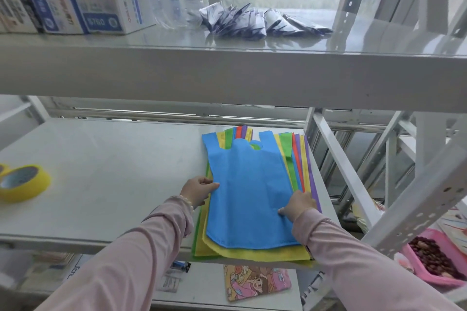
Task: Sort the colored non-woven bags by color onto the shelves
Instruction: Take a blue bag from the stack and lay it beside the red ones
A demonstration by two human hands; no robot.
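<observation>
Now, 2 hands (199, 190) (298, 206) pinching 1 blue bag (247, 197), atop 1 stack (265, 255), 2 tape rolls (24, 183).

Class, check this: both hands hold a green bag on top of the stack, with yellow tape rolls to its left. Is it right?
No: in the head view the top bag is blue, not green. The left hand and right hand hold it on the stack, yellow tape rolls to its left.
</observation>
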